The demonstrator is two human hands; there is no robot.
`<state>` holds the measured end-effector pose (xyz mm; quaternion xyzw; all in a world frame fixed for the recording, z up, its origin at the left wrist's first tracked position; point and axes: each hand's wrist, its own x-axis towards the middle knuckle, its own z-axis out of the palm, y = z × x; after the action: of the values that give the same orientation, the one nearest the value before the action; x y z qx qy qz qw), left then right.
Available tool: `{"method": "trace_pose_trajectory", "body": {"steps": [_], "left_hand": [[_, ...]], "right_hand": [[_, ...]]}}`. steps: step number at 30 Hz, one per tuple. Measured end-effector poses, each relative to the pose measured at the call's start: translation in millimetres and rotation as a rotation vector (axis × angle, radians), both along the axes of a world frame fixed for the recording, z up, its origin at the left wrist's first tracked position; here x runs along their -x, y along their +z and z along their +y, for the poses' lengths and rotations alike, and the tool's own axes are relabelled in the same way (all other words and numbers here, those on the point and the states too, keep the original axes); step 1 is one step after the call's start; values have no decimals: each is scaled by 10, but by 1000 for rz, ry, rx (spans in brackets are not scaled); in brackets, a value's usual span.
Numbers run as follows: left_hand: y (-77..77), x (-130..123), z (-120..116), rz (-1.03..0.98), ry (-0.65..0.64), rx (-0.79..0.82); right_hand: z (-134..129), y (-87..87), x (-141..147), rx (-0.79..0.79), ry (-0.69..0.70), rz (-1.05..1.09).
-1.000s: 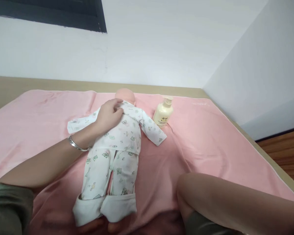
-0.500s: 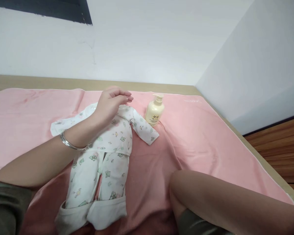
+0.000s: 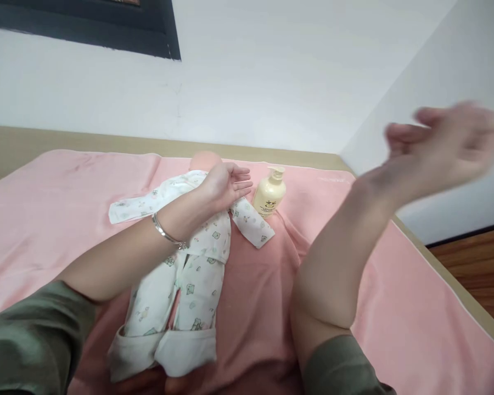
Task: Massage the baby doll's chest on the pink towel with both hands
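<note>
Since half a second ago, your left hand has rolled over to show its palm, and your right forearm has swung up off its low slant. Your doll, in white printed clothes, lies stretched lengthwise, its cuffed trouser legs toward six o'clock and its bald head toward twelve. From your left palm, that head sits at about ten o'clock, the torso runs off toward seven, and the nearer sleeve points out at about four. That palm is spread, fingers loosely extended and holding nothing, over the upper body; whether it touches the fabric you cannot tell. Close by its fingertips, at three o'clock, the cream pump bottle stands on the pink cloth. Farther out, between two and three o'clock, your right hand is raised, fingers bent but blurred; you cannot tell how far closed it is or whether it holds anything.
</note>
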<state>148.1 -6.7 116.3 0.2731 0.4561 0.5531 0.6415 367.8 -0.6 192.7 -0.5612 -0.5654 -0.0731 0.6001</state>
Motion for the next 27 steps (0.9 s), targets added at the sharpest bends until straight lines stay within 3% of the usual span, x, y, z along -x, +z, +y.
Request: {"method": "trace_pose_trajectory", "body": {"steps": [2,7,10,13,17,20,24,27], "left_hand": [[59,-44,71,-114,-23,59],[200,-184,215,-339,6,99],[253,-263,241,-495,29,135],[262,-302,250,-583,49,127],[224,-284,275,-508,63,140],[175,-200,266,-405,-2,151],[156,55,131,-266,-71,162],[232,340,-33,-188,-77,117]], "right_hand": [[158,-65,222,-39,21,89],[482,-412,733,382,314,-516],[501,-562,905,566,264,-711],[448,-583,962,688,241,-724],[405,-531,950,787,251,-642],[415,-504,930,835,221,-638],[459,-467,909,901,203,-616],[493,-444,928,935,186,-608]]}}
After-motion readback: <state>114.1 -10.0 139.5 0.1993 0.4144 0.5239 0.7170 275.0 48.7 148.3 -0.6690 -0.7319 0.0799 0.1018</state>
